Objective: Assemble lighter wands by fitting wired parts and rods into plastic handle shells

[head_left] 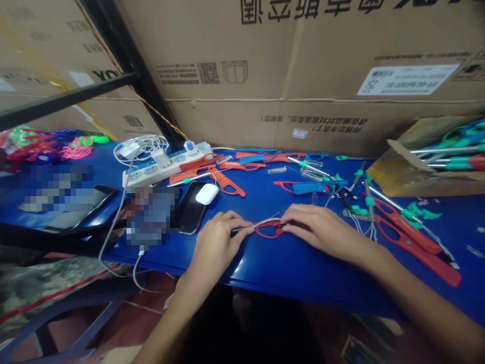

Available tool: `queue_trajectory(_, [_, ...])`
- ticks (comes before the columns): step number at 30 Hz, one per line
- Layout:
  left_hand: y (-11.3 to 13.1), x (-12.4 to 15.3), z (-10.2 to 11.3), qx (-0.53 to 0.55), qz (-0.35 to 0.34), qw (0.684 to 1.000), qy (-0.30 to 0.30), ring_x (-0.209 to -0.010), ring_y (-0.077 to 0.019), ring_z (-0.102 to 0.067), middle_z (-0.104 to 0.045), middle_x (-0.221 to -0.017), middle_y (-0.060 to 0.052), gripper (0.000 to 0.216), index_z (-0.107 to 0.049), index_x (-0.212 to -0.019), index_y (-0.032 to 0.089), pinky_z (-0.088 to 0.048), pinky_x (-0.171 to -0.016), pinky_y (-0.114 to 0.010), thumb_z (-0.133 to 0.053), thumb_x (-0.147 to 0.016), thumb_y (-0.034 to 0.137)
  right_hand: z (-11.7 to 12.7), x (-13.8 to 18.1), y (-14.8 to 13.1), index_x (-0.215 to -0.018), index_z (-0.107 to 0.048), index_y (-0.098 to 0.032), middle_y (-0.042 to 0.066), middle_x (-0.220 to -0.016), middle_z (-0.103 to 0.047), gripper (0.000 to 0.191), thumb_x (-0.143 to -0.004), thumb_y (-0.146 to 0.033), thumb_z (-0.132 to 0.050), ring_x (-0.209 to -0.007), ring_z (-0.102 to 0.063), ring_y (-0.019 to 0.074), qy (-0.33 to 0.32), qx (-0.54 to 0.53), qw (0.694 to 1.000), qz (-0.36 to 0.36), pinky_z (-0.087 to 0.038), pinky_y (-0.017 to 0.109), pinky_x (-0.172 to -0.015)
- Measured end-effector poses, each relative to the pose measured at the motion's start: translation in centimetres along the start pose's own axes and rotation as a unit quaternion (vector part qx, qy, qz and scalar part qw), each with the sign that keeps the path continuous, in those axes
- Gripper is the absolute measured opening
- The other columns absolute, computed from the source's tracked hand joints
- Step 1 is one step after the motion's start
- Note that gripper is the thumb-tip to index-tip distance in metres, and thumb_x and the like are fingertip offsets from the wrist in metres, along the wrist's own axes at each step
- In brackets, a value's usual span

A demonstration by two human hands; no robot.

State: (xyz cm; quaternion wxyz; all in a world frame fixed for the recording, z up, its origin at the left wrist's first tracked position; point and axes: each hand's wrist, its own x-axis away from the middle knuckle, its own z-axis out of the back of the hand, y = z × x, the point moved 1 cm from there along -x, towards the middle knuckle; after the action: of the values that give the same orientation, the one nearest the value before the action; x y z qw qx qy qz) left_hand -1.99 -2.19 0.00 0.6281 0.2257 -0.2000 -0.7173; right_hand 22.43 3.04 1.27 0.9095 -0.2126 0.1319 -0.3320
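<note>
Between my hands, a red lighter casing [268, 232] with a loop-shaped opening lies low over the blue table. Thin white wires [270, 220] run along its upper edge. My left hand [220, 237] is closed in a pinch at the casing's left end, with a slim dark piece [238, 230] in its fingers; its exact kind is unclear. At the other end, my right hand [318, 225] pinches a small black piece [282, 225] against the casing. The fingers of both hands partly hide what they grip.
Orange casings [227, 182], blue casings [314, 187] and metal rods lie behind my hands. Red casings [413, 237] lie right, near an open carton [394, 164] of parts. A power strip [166, 164], phones [191, 207] and a white earbud case [206, 193] stand left. Large cardboard boxes [322, 65] wall the back.
</note>
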Motion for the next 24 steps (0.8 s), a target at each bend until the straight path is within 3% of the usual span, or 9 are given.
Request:
queue_trajectory(14, [0.2,0.3,-0.1,-0.045,-0.002,0.999,-0.002,-0.095,-0.0221,-0.064,-0.072,-0.102,0.001,0.012,-0.078,-0.096,0.031,-0.050,-0.081,-0.036,-0.067,-0.093,0.030,0.0,0.0,0.2,-0.107,-0.069,-0.023,0.004,-0.107,-0.070,0.023,-0.102,-0.034,-0.049,-0.098,-0.066,0.0187,0.007,-0.034,0.999,0.001,-0.050,0.034,-0.088])
queue_trajectory(24, [-1.3,0.4,-1.0,0.025,-0.026,0.999,0.031,-0.092,-0.0200,-0.063,-0.072,-0.099,0.001,0.011,-0.078,-0.099,0.031,-0.047,-0.085,-0.036,-0.069,-0.091,0.032,0.3,0.2,0.4,-0.109,-0.073,-0.025,0.003,-0.107,-0.071,0.023,-0.101,-0.033,-0.053,-0.097,-0.066,0.0167,0.007,-0.075,0.997,0.015,-0.051,0.032,-0.087])
